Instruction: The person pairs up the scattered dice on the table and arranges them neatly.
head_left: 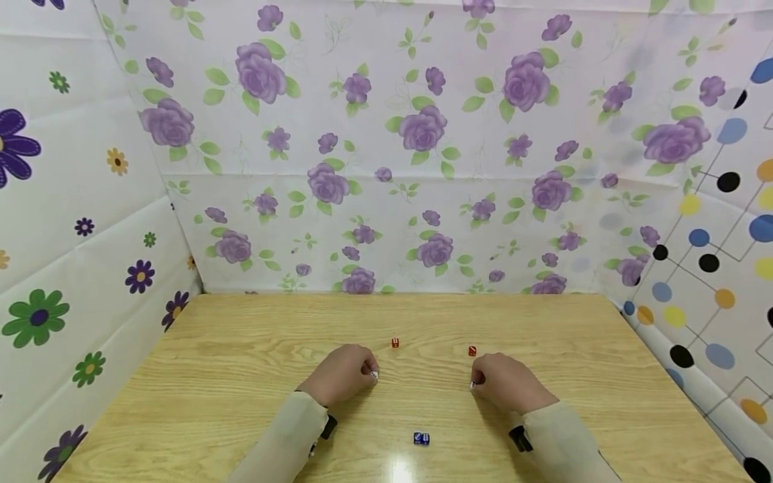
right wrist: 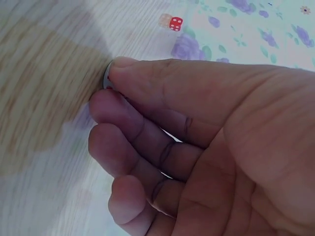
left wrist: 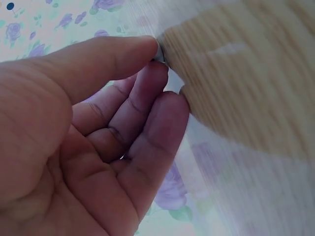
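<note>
My left hand (head_left: 343,374) pinches a white die (head_left: 374,376) between thumb and fingertips, low over the table. In the left wrist view only a sliver of that die (left wrist: 160,53) shows at the thumb tip. Across from it, my right hand (head_left: 506,382) pinches a second white die (head_left: 473,385); in the right wrist view most of this die (right wrist: 107,77) is hidden by the thumb and a finger. One red die (head_left: 395,343) lies beyond the left hand, to its right. Just past the right fingertips lies another red die (head_left: 472,351).
Two blue dice (head_left: 421,439) sit side by side near the front of the wooden table (head_left: 290,315). Flowered cloth (head_left: 386,221) hangs along the table's back edge. Patterned cloths flank the left and right sides.
</note>
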`<state>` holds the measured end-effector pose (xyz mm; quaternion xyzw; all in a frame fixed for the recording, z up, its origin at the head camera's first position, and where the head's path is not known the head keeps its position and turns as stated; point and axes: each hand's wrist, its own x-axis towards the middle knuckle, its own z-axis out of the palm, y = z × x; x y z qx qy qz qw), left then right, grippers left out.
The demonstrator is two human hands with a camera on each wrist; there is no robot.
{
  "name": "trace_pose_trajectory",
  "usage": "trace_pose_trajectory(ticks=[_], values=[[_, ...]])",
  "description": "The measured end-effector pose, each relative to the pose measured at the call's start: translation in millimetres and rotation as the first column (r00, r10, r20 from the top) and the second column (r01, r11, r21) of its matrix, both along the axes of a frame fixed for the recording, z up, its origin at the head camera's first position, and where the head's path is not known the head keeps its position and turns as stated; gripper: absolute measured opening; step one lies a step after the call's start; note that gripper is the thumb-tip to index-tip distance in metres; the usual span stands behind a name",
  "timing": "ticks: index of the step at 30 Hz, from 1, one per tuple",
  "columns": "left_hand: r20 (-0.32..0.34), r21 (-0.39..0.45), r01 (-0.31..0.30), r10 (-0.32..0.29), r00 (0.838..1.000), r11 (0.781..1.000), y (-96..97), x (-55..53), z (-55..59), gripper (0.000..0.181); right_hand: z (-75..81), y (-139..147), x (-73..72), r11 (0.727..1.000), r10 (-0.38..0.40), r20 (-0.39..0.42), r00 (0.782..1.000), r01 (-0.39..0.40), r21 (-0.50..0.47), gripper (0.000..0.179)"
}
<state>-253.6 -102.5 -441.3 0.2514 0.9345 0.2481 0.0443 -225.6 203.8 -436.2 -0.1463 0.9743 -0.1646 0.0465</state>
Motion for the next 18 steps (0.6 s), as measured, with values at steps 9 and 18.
trace_pose_trajectory(ticks=[9, 18], values=[[0.012, 0.019, 0.009, -0.009, 1.000, 1.000, -0.3, -1.0, -0.4, 0.011, 3.6, -1.0, 2.3, 1.000, -0.009, 0.013, 1.000, 0.009, 0.003, 0.015], [0.016, 0.024, 0.023, -0.023, 1.000, 0.999, -1.6, 1.4, -0.7, 0.015, 1.0, -0.5, 1.9, 0.999, 0.012, -0.019, 1.000, -0.011, 0.037, 0.016]])
